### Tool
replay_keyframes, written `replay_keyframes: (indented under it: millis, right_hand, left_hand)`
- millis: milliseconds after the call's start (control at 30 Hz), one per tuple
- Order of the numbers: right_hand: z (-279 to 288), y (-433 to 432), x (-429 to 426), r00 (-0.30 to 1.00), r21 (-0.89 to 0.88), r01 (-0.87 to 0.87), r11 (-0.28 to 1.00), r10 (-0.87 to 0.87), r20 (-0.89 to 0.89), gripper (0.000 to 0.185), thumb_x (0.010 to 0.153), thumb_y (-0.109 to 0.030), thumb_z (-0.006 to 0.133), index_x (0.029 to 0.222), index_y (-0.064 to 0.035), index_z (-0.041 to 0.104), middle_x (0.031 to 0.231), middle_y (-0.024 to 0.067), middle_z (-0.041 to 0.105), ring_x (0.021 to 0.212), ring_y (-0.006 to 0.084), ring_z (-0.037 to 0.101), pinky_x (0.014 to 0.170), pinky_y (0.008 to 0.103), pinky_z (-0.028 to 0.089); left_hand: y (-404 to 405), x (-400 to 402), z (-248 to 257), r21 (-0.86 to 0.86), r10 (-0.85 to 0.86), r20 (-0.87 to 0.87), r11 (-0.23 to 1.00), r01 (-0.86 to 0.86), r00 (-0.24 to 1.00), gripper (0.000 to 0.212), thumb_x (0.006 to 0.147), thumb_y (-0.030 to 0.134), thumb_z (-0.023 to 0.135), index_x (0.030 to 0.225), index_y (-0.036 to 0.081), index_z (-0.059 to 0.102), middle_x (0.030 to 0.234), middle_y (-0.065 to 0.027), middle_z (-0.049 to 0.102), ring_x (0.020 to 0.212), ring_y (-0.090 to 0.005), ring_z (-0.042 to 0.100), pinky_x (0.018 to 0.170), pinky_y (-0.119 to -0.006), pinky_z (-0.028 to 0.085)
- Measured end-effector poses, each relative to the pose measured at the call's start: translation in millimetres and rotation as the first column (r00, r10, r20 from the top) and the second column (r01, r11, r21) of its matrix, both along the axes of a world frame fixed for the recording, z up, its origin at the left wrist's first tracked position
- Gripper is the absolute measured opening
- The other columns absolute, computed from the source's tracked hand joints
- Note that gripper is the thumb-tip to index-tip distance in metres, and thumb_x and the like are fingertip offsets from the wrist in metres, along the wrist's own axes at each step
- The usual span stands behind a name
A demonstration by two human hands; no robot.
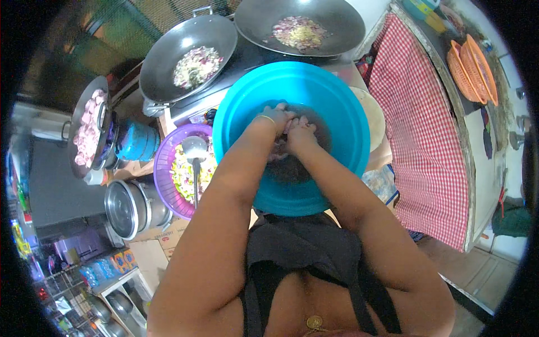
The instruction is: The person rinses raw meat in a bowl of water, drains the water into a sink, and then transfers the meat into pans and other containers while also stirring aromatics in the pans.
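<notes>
A large blue plastic basin (343, 168) with murky reddish-brown water stands right in front of my body. Both of my hands are inside it, close together, on pieces of raw meat (278, 152). My left hand (276, 116), with a yellow band at its wrist, has its fingers bent over the meat. Beside it, my right hand (301, 131) has curled fingers with a pale pinkish piece at them. Part of the meat is hidden under the hands and in the cloudy water.
Two woks, one at the upper left (156, 54) and one at the top (345, 25), hold chopped onion. A purple basket (162, 168) holds cut vegetables and a ladle (196, 168). Farther left are a pan of meat pieces (78, 113) and a lidded metal pot (122, 210). Orange baskets (476, 71) lie right.
</notes>
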State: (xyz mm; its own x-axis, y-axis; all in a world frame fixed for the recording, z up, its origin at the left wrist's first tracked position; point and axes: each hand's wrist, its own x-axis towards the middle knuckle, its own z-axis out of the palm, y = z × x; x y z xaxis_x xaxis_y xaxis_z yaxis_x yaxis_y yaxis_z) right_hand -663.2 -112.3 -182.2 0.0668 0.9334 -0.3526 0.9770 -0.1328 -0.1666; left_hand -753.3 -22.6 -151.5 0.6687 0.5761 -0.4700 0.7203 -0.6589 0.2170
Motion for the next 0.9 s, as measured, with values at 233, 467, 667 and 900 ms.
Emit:
replay_keyframes:
  millis: [233, 467, 667, 900]
  right_hand:
    - [39.0, -17.8, 5.1, 0.982, -0.095, 0.103, 0.99, -0.117, -0.146, 0.052, 0.083, -0.029, 0.067, 0.127, -0.0038, 0.054, 0.134, 0.0184, 0.048, 0.126, 0.0418, 0.041, 0.099, 0.0621, 0.037]
    - [14.9, -25.2, -37.1, 0.989, -0.099, -0.139, 0.985, 0.143, 0.028, 0.053, 0.081, -0.038, 0.067, 0.131, -0.0273, 0.053, 0.143, 0.0139, 0.041, 0.13, 0.0468, 0.036, 0.103, 0.064, 0.031]
    - [-37.1, -18.2, -22.4, 0.978, 0.006, -0.201, 0.98, 0.2, 0.052, 0.054, 0.081, -0.043, 0.066, 0.13, -0.0234, 0.057, 0.144, 0.0105, 0.046, 0.137, 0.0299, 0.036, 0.104, 0.0623, 0.03]
    - [11.1, -16.2, -25.4, 0.986, -0.198, -0.074, 0.977, 0.043, -0.158, 0.072, 0.069, -0.036, 0.078, 0.131, -0.0067, 0.055, 0.13, 0.0182, 0.058, 0.115, 0.0369, 0.059, 0.095, 0.0497, 0.048]
  left_hand:
    - [8.9, -21.8, -11.3, 0.019, 0.091, 0.101, 0.995, -0.093, 0.991, 0.032, 0.089, 0.025, 0.059, 0.12, 0.023, 0.057, 0.136, -0.0249, 0.043, 0.115, -0.0451, 0.054, 0.098, -0.051, 0.044]
    - [-28.2, -35.2, 111.3, 0.378, -0.008, 0.594, 0.886, -0.27, 0.805, 0.041, 0.074, 0.009, 0.069, 0.112, 0.019, 0.058, 0.122, -0.0203, 0.049, 0.105, -0.0412, 0.057, 0.088, -0.046, 0.052]
    - [-45.1, -61.7, 80.5, 0.192, 0.212, 0.458, 0.925, -0.329, 0.863, 0.034, 0.082, 0.016, 0.059, 0.115, 0.025, 0.06, 0.125, -0.0205, 0.048, 0.109, -0.0458, 0.054, 0.09, -0.055, 0.047]
    - [-55.6, -100.3, 60.6, -0.205, 0.374, 0.818, 0.9, -0.386, 0.436, 0.05, 0.073, 0.012, 0.076, 0.12, 0.015, 0.057, 0.115, -0.0175, 0.057, 0.105, -0.0317, 0.058, 0.091, -0.046, 0.049]
